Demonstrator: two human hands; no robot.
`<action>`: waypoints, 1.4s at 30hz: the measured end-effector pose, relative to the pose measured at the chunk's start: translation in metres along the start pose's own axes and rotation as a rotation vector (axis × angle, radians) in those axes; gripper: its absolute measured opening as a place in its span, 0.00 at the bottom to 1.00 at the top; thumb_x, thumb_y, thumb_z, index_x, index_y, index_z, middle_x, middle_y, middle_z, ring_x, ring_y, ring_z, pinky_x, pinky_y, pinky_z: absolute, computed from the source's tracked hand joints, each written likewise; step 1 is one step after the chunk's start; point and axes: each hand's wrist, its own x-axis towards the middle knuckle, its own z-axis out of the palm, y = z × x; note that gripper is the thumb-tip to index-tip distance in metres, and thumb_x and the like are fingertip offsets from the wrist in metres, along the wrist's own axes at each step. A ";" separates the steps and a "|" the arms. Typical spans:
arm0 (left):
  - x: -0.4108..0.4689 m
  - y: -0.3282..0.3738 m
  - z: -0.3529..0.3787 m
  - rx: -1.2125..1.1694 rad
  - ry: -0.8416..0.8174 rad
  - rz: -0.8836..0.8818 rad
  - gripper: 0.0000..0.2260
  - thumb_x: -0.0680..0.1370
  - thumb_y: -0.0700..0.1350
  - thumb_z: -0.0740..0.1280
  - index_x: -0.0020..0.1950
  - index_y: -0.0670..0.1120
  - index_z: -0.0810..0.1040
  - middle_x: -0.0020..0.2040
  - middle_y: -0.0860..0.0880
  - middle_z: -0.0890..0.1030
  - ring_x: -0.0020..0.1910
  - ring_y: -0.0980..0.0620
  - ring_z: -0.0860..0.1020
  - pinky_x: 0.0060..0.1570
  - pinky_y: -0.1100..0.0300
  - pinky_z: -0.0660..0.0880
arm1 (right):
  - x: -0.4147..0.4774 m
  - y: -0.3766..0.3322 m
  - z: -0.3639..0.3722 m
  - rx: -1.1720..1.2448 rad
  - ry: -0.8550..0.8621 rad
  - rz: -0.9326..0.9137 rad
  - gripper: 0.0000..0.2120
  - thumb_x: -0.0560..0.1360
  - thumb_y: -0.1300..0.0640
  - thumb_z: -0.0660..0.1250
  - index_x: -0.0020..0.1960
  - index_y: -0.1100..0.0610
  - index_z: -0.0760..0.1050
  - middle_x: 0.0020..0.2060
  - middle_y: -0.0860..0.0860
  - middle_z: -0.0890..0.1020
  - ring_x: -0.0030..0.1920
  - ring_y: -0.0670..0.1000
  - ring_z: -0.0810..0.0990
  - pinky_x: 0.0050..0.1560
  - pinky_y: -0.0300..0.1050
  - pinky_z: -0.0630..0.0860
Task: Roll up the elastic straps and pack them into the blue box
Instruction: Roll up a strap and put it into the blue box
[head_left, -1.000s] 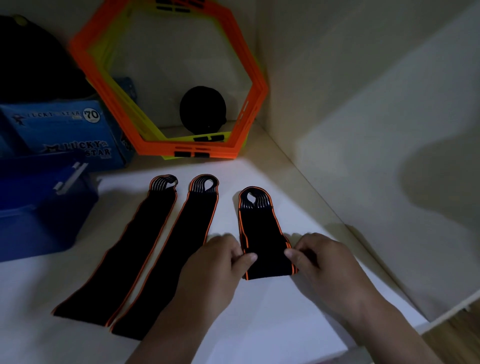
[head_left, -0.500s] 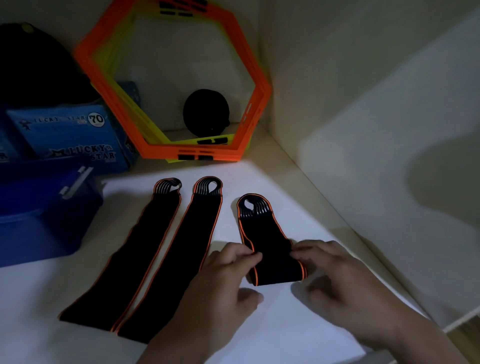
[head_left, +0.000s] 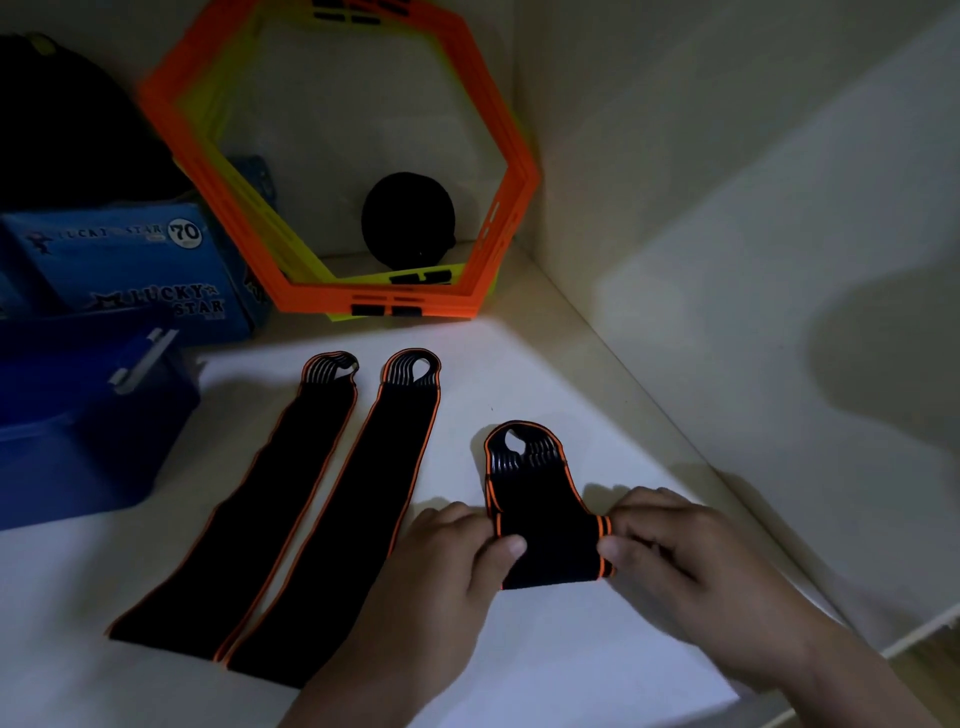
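Note:
Three black elastic straps with orange edges lie on a white surface. The right strap (head_left: 545, 525) is partly rolled from its near end, with only a short length and its looped end showing. My left hand (head_left: 457, 566) pinches the roll's left edge and my right hand (head_left: 675, 556) holds its right edge. The middle strap (head_left: 353, 509) and the left strap (head_left: 260, 514) lie flat at full length, side by side. The blue box (head_left: 78, 436) stands open at the left edge.
Orange and yellow hexagon frames (head_left: 343, 156) lean against the back wall, with a black round object (head_left: 408, 218) behind them. A blue Lucky Star carton (head_left: 130, 265) stands behind the blue box. A wall rises close on the right.
The roll on the right strap has grown thicker, so the flat part is shorter. Both hands have moved forward with it.

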 end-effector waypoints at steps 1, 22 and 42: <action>0.002 0.002 0.000 0.022 0.004 -0.016 0.14 0.81 0.60 0.57 0.36 0.60 0.69 0.40 0.59 0.73 0.49 0.56 0.73 0.51 0.58 0.72 | 0.002 0.000 0.001 -0.004 0.005 0.017 0.16 0.80 0.48 0.64 0.34 0.48 0.69 0.36 0.46 0.73 0.42 0.50 0.75 0.41 0.46 0.72; 0.002 0.000 -0.003 0.075 -0.005 0.086 0.23 0.73 0.52 0.66 0.69 0.57 0.74 0.61 0.65 0.70 0.58 0.58 0.74 0.58 0.61 0.73 | 0.002 0.008 0.002 -0.154 -0.022 -0.085 0.27 0.68 0.45 0.75 0.65 0.40 0.75 0.58 0.31 0.76 0.59 0.40 0.75 0.59 0.34 0.72; 0.033 0.011 0.009 -0.245 0.031 -0.299 0.20 0.71 0.65 0.60 0.59 0.60 0.76 0.53 0.57 0.82 0.55 0.56 0.81 0.56 0.49 0.78 | 0.039 0.002 0.007 0.295 0.082 0.272 0.06 0.78 0.51 0.66 0.54 0.44 0.78 0.41 0.47 0.84 0.43 0.48 0.82 0.47 0.49 0.77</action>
